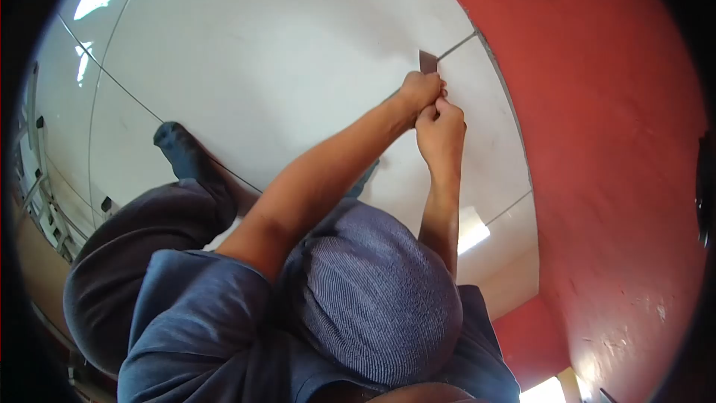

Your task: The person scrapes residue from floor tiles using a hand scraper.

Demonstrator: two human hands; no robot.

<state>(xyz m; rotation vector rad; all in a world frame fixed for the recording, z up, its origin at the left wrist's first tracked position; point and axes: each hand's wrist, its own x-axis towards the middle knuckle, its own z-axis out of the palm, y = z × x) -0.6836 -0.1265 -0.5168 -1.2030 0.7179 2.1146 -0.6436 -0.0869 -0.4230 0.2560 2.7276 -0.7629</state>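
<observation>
My left hand (423,90) reaches across to the right and is closed around a putty knife, its handle hidden in the fingers. The flat metal blade (428,62) of the putty knife sticks out beyond the knuckles, close over the floor beside the dark joint between two tiles. Right behind it, my right hand (441,128) is closed too, thumb and fingers bent, pressed against the left hand in line with the tool.
Large pale tiles (298,45) cover the floor. A red wall (597,104) rises along the right side. My bent knees (380,291) fill the lower view, with one dark-socked foot (175,149) on the left. Metal framework (41,179) stands at the far left.
</observation>
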